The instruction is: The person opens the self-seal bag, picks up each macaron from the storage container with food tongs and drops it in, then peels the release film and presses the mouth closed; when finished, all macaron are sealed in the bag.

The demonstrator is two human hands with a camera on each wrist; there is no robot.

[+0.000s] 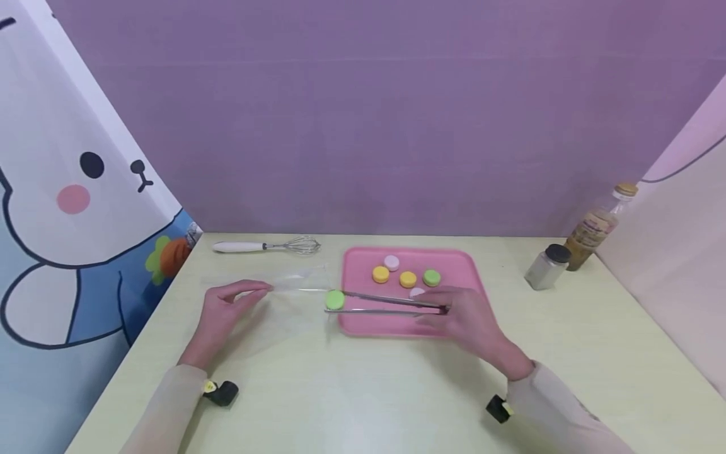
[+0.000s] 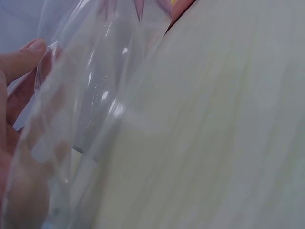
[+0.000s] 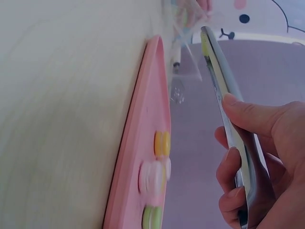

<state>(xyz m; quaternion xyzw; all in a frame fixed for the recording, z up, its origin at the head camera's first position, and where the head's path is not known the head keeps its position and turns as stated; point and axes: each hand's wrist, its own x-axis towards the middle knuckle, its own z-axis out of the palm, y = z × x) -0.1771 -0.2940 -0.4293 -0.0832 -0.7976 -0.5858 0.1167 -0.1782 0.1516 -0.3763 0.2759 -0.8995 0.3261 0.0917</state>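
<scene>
Thumb and fingertips of my left hand (image 1: 224, 318) pinch the edge of a clear plastic bag (image 2: 102, 90), which spreads to the right in the head view. My right hand (image 1: 467, 321) grips metal tongs (image 3: 224, 71) that reach left over a pink tray. Between the tong tips is a green macaron (image 1: 334, 299), held just left of the tray and near the bag's right-hand end. On the pink tray (image 1: 462, 271) lie several more macarons: yellow ones (image 1: 408, 279), pale pink ones (image 1: 391, 263) and a green one (image 1: 432, 277).
A whisk (image 1: 241, 247) with a white handle lies along the table's back edge, behind the bag. At the back right stand a black-lidded jar (image 1: 546, 272) and a corked bottle (image 1: 592, 230). A purple backdrop (image 1: 363, 139) rises behind the table.
</scene>
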